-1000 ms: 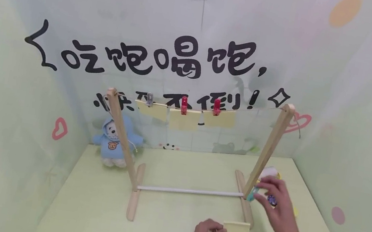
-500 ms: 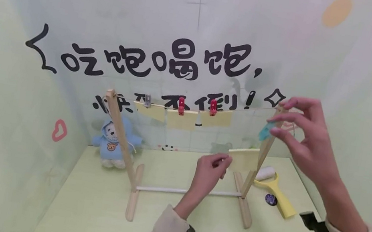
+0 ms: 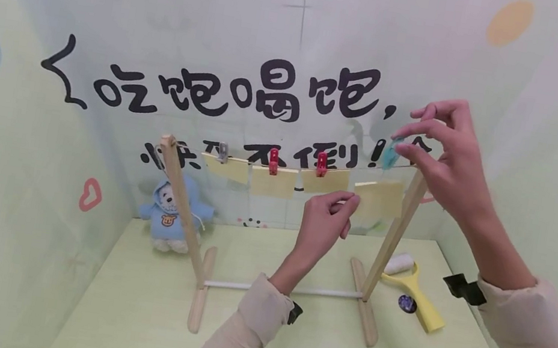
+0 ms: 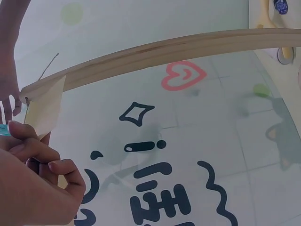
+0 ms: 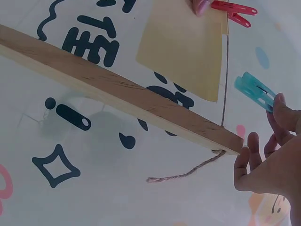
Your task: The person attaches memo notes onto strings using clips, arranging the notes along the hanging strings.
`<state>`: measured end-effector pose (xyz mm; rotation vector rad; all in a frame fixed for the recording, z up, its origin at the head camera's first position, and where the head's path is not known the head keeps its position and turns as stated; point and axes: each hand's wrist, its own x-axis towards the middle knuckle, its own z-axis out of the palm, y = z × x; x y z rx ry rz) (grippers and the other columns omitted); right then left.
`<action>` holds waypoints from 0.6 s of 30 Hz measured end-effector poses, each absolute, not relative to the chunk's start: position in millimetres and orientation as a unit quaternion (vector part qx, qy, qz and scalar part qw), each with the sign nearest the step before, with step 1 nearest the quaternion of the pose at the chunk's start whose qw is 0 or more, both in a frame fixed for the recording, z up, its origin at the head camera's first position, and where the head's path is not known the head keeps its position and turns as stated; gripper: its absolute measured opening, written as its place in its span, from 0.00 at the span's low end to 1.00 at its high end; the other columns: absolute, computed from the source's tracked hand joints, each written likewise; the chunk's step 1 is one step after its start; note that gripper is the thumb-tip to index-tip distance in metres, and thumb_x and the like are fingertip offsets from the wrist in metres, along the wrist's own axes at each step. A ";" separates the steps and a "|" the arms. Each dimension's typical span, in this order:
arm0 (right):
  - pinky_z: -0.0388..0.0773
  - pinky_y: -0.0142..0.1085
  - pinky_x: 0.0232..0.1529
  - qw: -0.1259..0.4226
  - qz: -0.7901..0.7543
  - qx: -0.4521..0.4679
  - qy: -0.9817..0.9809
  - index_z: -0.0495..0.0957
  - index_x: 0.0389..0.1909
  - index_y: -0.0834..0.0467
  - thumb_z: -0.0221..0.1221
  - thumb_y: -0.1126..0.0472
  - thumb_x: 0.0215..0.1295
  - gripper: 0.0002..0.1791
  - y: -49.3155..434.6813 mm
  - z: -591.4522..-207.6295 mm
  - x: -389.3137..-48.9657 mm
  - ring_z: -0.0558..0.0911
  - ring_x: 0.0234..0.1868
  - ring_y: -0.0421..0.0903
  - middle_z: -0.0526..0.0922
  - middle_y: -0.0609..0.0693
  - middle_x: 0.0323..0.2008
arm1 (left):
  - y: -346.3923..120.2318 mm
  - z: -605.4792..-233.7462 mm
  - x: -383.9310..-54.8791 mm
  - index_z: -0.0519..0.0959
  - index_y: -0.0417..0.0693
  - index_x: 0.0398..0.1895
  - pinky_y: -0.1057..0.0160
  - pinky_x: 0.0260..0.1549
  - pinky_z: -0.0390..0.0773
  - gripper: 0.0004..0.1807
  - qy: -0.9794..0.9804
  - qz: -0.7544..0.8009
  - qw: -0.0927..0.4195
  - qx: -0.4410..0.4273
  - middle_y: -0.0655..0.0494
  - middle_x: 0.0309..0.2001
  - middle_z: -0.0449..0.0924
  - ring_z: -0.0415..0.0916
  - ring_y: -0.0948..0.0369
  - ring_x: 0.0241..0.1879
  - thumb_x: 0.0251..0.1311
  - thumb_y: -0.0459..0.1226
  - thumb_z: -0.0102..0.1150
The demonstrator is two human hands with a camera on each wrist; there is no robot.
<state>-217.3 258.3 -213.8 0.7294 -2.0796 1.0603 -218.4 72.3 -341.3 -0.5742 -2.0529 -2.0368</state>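
A yellow paper note (image 3: 380, 198) is pinched at its left edge by my left hand (image 3: 325, 221), just under the string near the right post (image 3: 406, 218). My right hand (image 3: 451, 159) pinches a teal clothespin (image 3: 391, 154) above the string, apart from the note; the right wrist view shows the clothespin (image 5: 255, 90) between thumb and finger. Further left, three yellow notes hang from the string (image 5: 225, 80), one under a grey clothespin (image 3: 223, 152), the others under a red clothespin (image 3: 273, 162) and a second red clothespin (image 3: 321, 165).
The wooden frame stands on a pale green table (image 3: 138, 304), with a white rod (image 3: 239, 284) low between its posts. A plush bear in blue (image 3: 173, 218) sits behind the left post. Right of the frame lie a yellow-handled roller (image 3: 420, 300) and a round dark purple item (image 3: 407, 304).
Both hands have risen from low by the table to string height. The left has lifted the note from the tabletop; the right has carried the teal clothespin up, then left past the right post.
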 end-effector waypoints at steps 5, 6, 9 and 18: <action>0.64 0.30 0.58 0.318 0.408 0.287 -0.806 0.90 0.41 0.69 0.70 0.80 0.64 0.08 255.5 -215.5 -226.1 0.73 0.66 0.35 0.67 0.32 0.48 | 73.2 -336.5 -221.0 0.90 0.35 0.52 0.68 0.17 0.54 0.13 -0.695 -0.693 0.094 -0.169 0.63 0.11 0.68 0.64 0.66 0.12 0.79 0.37 0.63; 0.65 0.30 0.57 0.314 0.407 0.288 -0.808 0.90 0.41 0.69 0.70 0.80 0.64 0.07 255.0 -216.2 -226.8 0.73 0.65 0.34 0.67 0.33 0.48 | 73.2 -336.3 -221.5 0.90 0.36 0.52 0.67 0.17 0.54 0.13 -0.695 -0.693 0.094 -0.165 0.63 0.10 0.67 0.64 0.66 0.12 0.79 0.37 0.63; 0.66 0.30 0.57 0.307 0.403 0.293 -0.811 0.90 0.40 0.69 0.71 0.79 0.65 0.07 254.0 -217.6 -228.0 0.72 0.62 0.34 0.67 0.34 0.47 | 73.0 -335.8 -223.4 0.90 0.36 0.52 0.67 0.17 0.53 0.13 -0.698 -0.691 0.095 -0.163 0.64 0.10 0.67 0.64 0.67 0.12 0.79 0.38 0.63; 0.65 0.28 0.55 0.314 0.393 0.303 -0.810 0.90 0.40 0.69 0.72 0.79 0.63 0.06 252.7 -216.6 -229.4 0.71 0.59 0.33 0.67 0.35 0.46 | 73.1 -330.8 -227.0 0.88 0.34 0.55 0.68 0.16 0.52 0.14 -0.697 -0.687 0.096 -0.180 0.65 0.11 0.67 0.64 0.68 0.12 0.81 0.37 0.62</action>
